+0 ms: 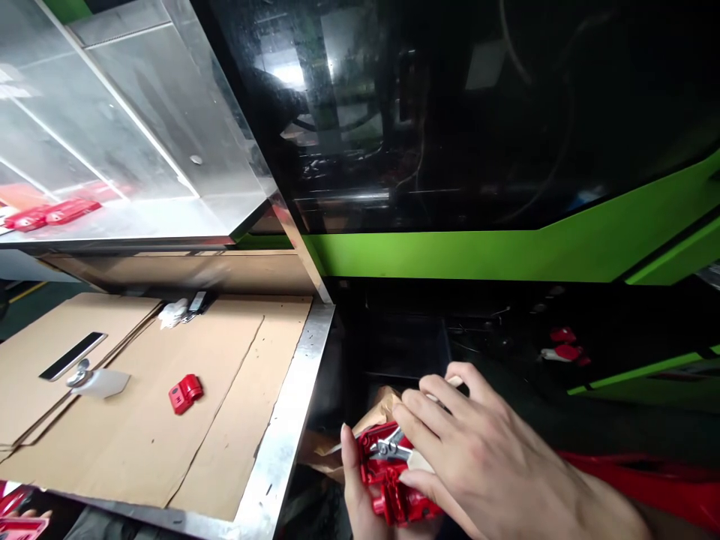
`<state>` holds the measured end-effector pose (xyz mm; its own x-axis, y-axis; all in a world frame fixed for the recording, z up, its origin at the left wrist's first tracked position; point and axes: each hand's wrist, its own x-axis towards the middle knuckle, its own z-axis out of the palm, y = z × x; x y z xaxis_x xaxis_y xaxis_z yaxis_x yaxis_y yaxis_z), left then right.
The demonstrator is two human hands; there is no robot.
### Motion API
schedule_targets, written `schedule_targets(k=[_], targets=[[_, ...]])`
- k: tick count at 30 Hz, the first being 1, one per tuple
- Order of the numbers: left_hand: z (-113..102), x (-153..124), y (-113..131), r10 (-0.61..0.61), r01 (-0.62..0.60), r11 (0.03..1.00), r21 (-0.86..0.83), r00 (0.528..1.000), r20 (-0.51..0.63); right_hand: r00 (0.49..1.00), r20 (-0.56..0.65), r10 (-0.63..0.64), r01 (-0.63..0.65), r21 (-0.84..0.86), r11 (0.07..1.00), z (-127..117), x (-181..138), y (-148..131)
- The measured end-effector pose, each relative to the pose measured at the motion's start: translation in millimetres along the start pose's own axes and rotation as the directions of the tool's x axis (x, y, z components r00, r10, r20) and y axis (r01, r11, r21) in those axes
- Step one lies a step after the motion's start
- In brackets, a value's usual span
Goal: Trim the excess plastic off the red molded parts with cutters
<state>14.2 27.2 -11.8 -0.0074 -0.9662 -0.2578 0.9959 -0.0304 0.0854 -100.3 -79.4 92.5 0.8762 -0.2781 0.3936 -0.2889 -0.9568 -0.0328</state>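
Head view: both hands [484, 457] clasp red plastic part [391, 476], long axis running toward camera.

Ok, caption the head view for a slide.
Both hands grip a red plastic part beside a cardboard-covered table near a green machine.

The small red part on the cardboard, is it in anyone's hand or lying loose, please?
Lying loose: the small red part rests alone on the cardboard, no hand touching it.

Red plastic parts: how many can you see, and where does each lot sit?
In the hands, with small metal cutters: 1
On the cardboard-covered table: 1
Under the clear cover at upper left: 2
In the dark machine bay at right: 2
Total: 6
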Motion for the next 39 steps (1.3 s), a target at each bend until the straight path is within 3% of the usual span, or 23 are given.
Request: schedule_targets(k=[15, 18, 20, 21, 23, 26, 28, 29, 30, 31, 32, 33, 34, 36, 37, 39], targets=[[18, 5, -10, 0.112, -0.064, 0.975, 0.212, 0.969, -0.219, 0.998, -0.041, -0.039, 0.037, -0.049, 0.998, 2, -3, -4], [11, 7, -14, 0.135, -0.058, 0.966, 0.25, 0.943, -0.305, 0.999, -0.034, -0.03, 0.029, -0.049, 0.998, 3, -2, -5], [6, 7, -2, 0.179, -0.054, 0.952, 0.301, 0.897, -0.404, 0.999, -0.027, -0.022, 0.021, -0.048, 0.999, 2, -1, -5], [4, 6, 14, 0.208, -0.052, 0.942, 0.331, 0.865, -0.457, 0.999, -0.026, -0.023, 0.022, -0.051, 0.998, 2, 0, -5], [6, -4, 70, 0.277, -0.048, 0.919, 0.392, 0.786, -0.552, 0.999, -0.018, -0.03, 0.029, -0.056, 0.998, 0, 0, -4], [18, -41, 194, 0.399, -0.058, 0.876, 0.479, 0.645, -0.651, 0.999, 0.002, -0.036, 0.036, -0.034, 0.999, -1, -2, -3], [27, -72, 258, 0.461, -0.047, 0.85, 0.525, 0.55, -0.696, 1.0, 0.011, -0.02, 0.02, -0.004, 1.0, 0, -6, -2], [29, -83, 271, 0.507, -0.102, 0.828, 0.552, 0.557, -0.657, 1.0, 0.007, -0.016, 0.016, 0.008, 1.0, 1, -8, -2], [29, -90, 268, 0.507, -0.134, 0.823, 0.552, 0.612, -0.608, 1.0, 0.005, -0.016, 0.016, 0.018, 1.0, 2, -10, -1], [28, -90, 249, 0.484, -0.162, 0.836, 0.525, 0.67, -0.564, 1.0, 0.002, -0.027, 0.027, 0.028, 0.999, 3, -12, 0], [25, -84, 214, 0.398, -0.254, 0.894, 0.37, 0.828, -0.394, 0.999, 0.005, -0.051, 0.05, 0.039, 0.998, 5, -13, 1], [21, -71, 170, 0.301, -0.25, 0.939, 0.238, 0.93, -0.211, 0.997, 0.007, -0.08, 0.08, 0.048, 0.996, 7, -15, 2], [17, -55, 122, 0.206, -0.188, 0.968, 0.167, 0.974, -0.096, 0.994, 0.01, -0.105, 0.104, 0.049, 0.993, 9, -16, 4], [10, -19, 33, 0.071, -0.057, 0.982, 0.179, 0.994, -0.077, 0.993, 0.012, -0.118, 0.118, 0.027, 0.993, 10, -20, 9], [9, -4, 0, 0.033, -0.02, 0.983, 0.181, 0.997, -0.072, 0.995, 0.009, -0.102, 0.102, 0.014, 0.995, 10, -22, 11], [8, 16, -32, -0.016, 0.031, 0.982, 0.187, 0.997, -0.08, 1.0, 0.001, -0.021, 0.021, 0.017, 1.0, 8, -28, 15]])
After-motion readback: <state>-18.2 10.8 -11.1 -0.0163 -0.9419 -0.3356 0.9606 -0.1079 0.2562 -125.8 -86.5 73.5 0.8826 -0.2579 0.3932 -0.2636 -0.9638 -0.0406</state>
